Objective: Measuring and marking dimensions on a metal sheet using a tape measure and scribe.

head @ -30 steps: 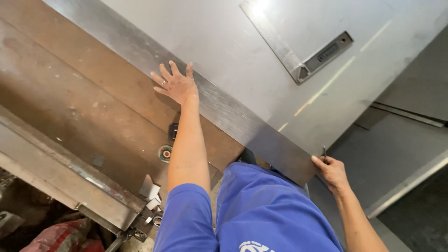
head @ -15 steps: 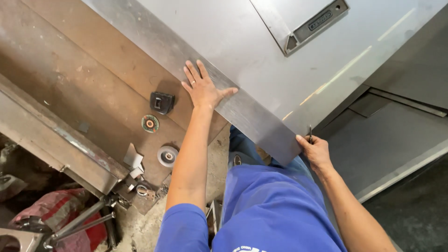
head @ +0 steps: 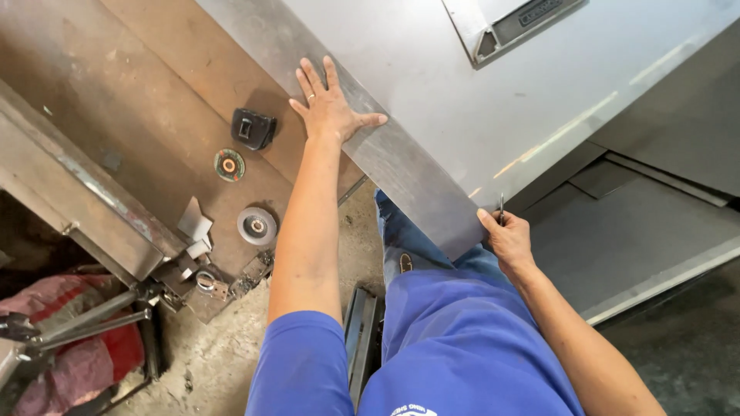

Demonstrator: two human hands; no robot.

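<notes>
A large grey sheet-metal panel (head: 493, 100) with a folded edge band and a recessed slot plate (head: 509, 27) fills the upper middle of the view. My left hand (head: 331, 104) lies flat, fingers spread, on the panel's edge band. My right hand (head: 505, 239) grips the panel's near corner, with a thin dark tool or pen sticking up between the fingers. Blue clothing covers my body below.
A rusty brown steel plate (head: 154, 92) at left carries a black plastic part (head: 253, 128), a small green-ringed disc (head: 229, 165) and a grey grinding disc (head: 257, 226). Metal scraps and a clamp sit at its edge. A red bag (head: 69, 347) lies lower left. More grey panels lie at right.
The view has shifted, showing more of the rusty plate and discs. My left hand stays flat on the panel's edge band and my right hand stays on the corner.
</notes>
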